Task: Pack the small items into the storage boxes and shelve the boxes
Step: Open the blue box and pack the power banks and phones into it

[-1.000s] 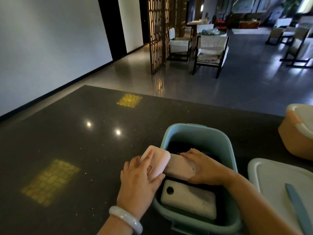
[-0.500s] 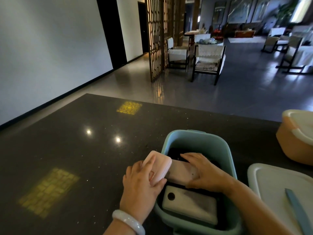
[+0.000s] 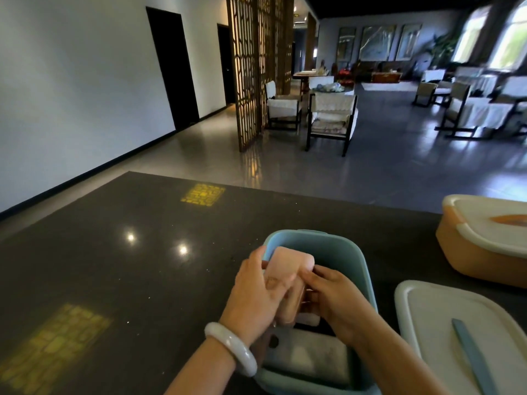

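Note:
A pale blue storage box (image 3: pixel 339 246) stands open on the dark table, near its front edge. My left hand (image 3: pixel 256 295) grips a pink rounded block (image 3: pixel 288 266) and holds it upright over the box's left side. My right hand (image 3: pixel 333 297) reaches into the box beside it, fingers curled on a second pink block (image 3: pixel 295 303) that is mostly hidden between my hands. A grey-white flat rectangular item with a dark round spot (image 3: pixel 308 354) lies flat in the near part of the box.
The box's white lid with a blue strip (image 3: pixel 456 332) lies to the right. An orange box with a white lid (image 3: pixel 484 246) stands at the far right. The dark table (image 3: pixel 114 266) stretches left. Chairs stand on the floor beyond.
My left hand has lifted its pink block from the box's left rim to upright over the box. My right hand has drawn closer to it. The camera tilted up.

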